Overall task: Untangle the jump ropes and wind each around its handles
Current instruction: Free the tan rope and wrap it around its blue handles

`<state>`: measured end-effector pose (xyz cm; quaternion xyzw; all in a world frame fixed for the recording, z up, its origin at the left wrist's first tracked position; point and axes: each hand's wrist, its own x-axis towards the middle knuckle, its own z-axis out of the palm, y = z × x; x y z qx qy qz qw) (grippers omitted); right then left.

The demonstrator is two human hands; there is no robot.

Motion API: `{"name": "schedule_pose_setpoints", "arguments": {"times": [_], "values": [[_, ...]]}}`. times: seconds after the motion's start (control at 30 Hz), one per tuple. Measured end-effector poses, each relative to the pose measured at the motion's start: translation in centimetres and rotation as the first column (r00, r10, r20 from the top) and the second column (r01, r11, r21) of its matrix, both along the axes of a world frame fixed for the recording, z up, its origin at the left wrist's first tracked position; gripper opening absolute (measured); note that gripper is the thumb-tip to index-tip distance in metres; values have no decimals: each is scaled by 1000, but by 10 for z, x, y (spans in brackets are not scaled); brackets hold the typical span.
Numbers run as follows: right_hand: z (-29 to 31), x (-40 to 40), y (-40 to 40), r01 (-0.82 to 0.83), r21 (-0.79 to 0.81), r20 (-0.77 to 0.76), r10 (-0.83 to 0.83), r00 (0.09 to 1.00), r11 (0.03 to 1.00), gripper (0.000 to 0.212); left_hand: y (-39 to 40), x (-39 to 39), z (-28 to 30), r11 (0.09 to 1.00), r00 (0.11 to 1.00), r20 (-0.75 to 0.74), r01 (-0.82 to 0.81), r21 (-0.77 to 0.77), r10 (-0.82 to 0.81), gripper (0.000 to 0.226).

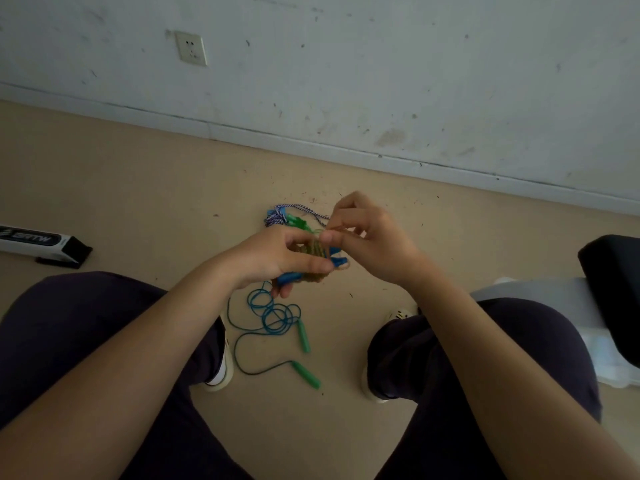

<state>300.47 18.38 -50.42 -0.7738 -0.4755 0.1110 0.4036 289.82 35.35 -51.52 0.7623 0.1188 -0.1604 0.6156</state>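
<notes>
Blue-handled rope [313, 268] lies crosswise between both hands [277, 258]

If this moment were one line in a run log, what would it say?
left hand: holds blue-handled rope bundle | right hand: pinches its cord | green-handled rope: loose on floor | striped rope: behind hands
</notes>
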Motion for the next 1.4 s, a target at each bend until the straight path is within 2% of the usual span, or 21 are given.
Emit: {"name": "schedule_pose_setpoints", "arguments": {"times": [0.1, 0.2, 0.3, 0.43, 0.6, 0.63, 0.7, 0.77, 0.83, 0.9, 1.0, 1.07, 1.2, 1.27, 1.33, 1.4], "values": [[-1, -1, 1, 27, -7, -77, -27, 997, 1000, 11, -2, 1, -1, 998, 1000, 3, 15, 62, -15, 73], [-2, -1, 3, 71, -10, -125, -72, 990, 997, 19, -3, 1, -2, 998, 999, 29, 16, 68, -18, 75], [-2, -2, 5, 79, -17, -139, -81, 987, 997, 25, -3, 0, -4, 995, 999, 29, 42, 95, -44, 58], [-3, -5, 8, 86, -71, -169, -96, 981, 994, 25, -3, -2, -3, 994, 998, 25, 48, 94, -50, 52], [4, -6, 7, 79, -73, -373, -101, 922, 994, 25, -5, -3, 0, 997, 997, 83, -4, 73, -2, 26], [4, -5, 6, 76, -87, -376, -103, 921, 993, 26, -5, -3, 0, 997, 996, 92, -5, 81, -3, 19], [5, -3, 4, 80, -106, -343, -112, 933, 991, 27, -3, -2, 0, 995, 994, 110, -1, 98, -10, 19], [6, 1, 1, 97, -100, -304, -123, 945, 990, 20, -1, -2, 0, 992, 993, 120, -3, 125, -12, 22], [8, 4, -2, 123, -80, -301, -141, 943, 989, 12, 0, -2, -1, 989, 992, 127, -34, 147, 15, 14], [10, 7, -5, 185, -2, -398, -171, 902, 983, 10, 2, -1, -2, 985, 989, 137, -71, 159, 49, 8], [13, 8, -7, 286, 129, -603, -153, 783, 950, 8, 3, -1, -4, 981, 988, 140, -86, 172, 62, 10], [12, 6, -4, 301, 124, -657, -149, 739, 946, 11, 2, -1, -5, 985, 987, 144, -87, 152, 65, 11], [1, -1, 3, 186, -135, -521, -229, 822, 973, 33, 0, -1, -3, 991, 987, 158, -61, 118, 41, 10], [-3, -7, 6, 116, -214, -540, -216, 814, 970, 45, -2, -1, -3, 993, 988, 156, -23, 119, 4, 14], [-5, -9, 10, 113, -164, -606, -190, 772, 980, 37, -5, -2, -4, 993, 988, 154, 11, 116, -29, 28], [-8, -9, 13, 158, -55, -697, -151, 701, 986, 20, -6, -2, -5, 991, 988, 144, 32, 126, -50, 37]]}}
